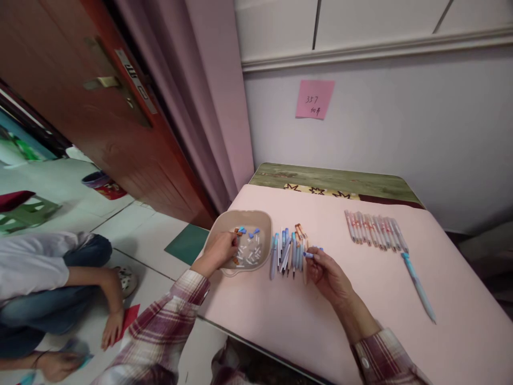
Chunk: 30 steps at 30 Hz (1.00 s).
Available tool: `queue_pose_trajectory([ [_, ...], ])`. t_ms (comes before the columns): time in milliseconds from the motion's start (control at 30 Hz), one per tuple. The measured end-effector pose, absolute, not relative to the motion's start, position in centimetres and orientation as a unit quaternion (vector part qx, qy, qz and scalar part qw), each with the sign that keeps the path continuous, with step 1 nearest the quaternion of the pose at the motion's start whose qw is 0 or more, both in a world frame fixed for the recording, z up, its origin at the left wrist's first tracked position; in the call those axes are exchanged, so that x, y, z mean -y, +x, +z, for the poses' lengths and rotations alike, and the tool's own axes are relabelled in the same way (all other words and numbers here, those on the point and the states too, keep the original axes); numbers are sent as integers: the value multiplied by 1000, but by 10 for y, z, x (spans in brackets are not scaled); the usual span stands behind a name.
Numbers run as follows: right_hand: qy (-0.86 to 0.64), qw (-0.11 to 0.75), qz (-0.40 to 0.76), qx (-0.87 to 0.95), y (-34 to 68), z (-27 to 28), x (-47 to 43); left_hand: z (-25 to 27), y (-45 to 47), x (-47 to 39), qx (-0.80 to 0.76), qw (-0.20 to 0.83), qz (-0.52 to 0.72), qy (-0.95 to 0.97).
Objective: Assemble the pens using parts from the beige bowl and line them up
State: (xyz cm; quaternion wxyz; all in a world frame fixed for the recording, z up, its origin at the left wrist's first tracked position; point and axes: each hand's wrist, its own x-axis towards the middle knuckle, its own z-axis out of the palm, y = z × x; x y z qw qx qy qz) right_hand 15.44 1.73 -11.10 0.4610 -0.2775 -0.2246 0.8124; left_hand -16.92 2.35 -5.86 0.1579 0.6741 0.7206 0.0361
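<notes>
My left hand (pixel 223 249) reaches into a beige plastic basin (pixel 262 218), its fingers pinched together at the left inside. What they hold, if anything, is hidden. Small white pieces (pixel 251 250), blue pieces (pixel 255 232) and brown pieces lie on the basin's bottom. To the right of the basin, my right hand (pixel 329 274) is closed on a short blue pen part (pixel 308 255), held between thumb and fingers. Beside that hand lies a bunch of pen parts (pixel 285 254), blue, white and grey, with a few orange-brown tubes (pixel 300 231) at its upper end.
A row of clear pens with reddish marks (pixel 374 230) lies on the pink tabletop (pixel 360 331)'s right side. One blue-grey pen (pixel 419 289) lies in front of them. A pink note (pixel 315 99) is on the wall. At left, another person (pixel 52 283) crouches on the floor.
</notes>
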Motion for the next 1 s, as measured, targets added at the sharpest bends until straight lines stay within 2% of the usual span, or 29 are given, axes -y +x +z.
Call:
queue_pose_trajectory([
  [333, -290, 457, 807, 238, 153, -107, -18, -58, -163, -21, -654, 211, -14, 726],
  [1000, -289, 462, 805, 235, 155, -106, -18, -41, -144, -19, -635, 192, -84, 744],
])
